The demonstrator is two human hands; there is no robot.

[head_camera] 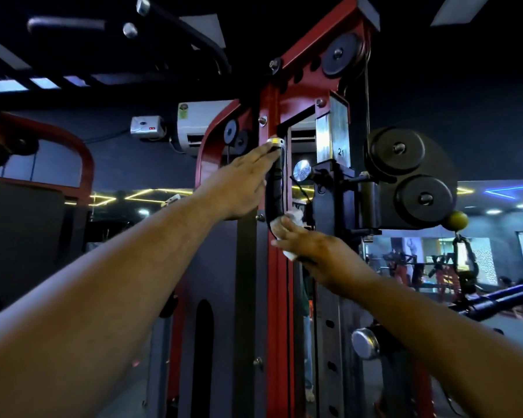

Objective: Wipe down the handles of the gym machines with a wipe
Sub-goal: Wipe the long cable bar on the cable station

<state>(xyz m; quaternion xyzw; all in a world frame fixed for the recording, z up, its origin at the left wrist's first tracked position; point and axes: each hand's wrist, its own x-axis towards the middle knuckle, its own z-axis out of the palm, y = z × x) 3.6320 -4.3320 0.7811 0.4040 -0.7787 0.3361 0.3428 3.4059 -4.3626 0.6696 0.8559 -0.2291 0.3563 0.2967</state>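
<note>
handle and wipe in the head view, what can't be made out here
- Handle: its lower end is hidden by the wipe and right hand.
- Wipe: mostly covered by the right hand's fingers, so its full shape is unclear.
- Left hand: palm side faces away; contact beyond the fingertips is unclear.
- Background machines: blurred, dim.

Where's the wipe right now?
Head view, centre: the white wipe is held in the right hand, pressed against the lower end of the black handle beside the red upright.
</note>
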